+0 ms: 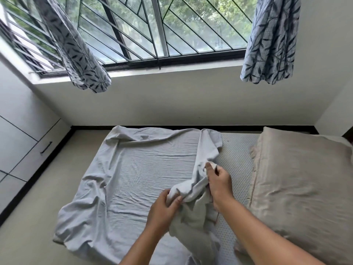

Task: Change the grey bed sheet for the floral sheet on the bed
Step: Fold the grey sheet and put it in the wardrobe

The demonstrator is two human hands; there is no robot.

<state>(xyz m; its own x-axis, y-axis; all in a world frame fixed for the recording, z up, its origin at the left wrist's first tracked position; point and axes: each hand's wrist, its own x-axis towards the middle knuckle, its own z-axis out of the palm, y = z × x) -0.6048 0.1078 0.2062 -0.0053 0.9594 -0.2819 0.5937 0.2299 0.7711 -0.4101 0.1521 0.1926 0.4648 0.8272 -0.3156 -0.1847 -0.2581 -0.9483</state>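
The fingers (176, 200) of the left hand (162, 209) are curled tight round a bunched fold of the pale grey cotton bed sheet (141, 169). The right hand (219, 186), just beside it at two o'clock, pinches the hem of the same fold between thumb and forefinger. Neither hand is spread, and the gathered cloth is held raised between them, a little above the bed.

From the hands the sheet runs out toward nine and eleven o'clock. There it lies wrinkled over the half of the bed away from the pillow, with its corners loose and its edge hanging toward the beige floor (28, 217). At one o'clock of the hands the white, honeycomb-textured mattress (236, 155) is laid bare. Past it, at three o'clock, a large beige pillow (298, 178) rests. The floral sheet is not to be found in view; only two leaf-printed curtains (80, 54) are seen at twelve o'clock, before the barred window (160, 31).

The sheet is judged light, soft and limp. It should not slip from a closed grip, but it may sag, trail and catch on the mattress corners. It is best taken by the hem or a corner and gathered hand over hand toward the body, so that the far end is drawn off without disturbing the pillow.
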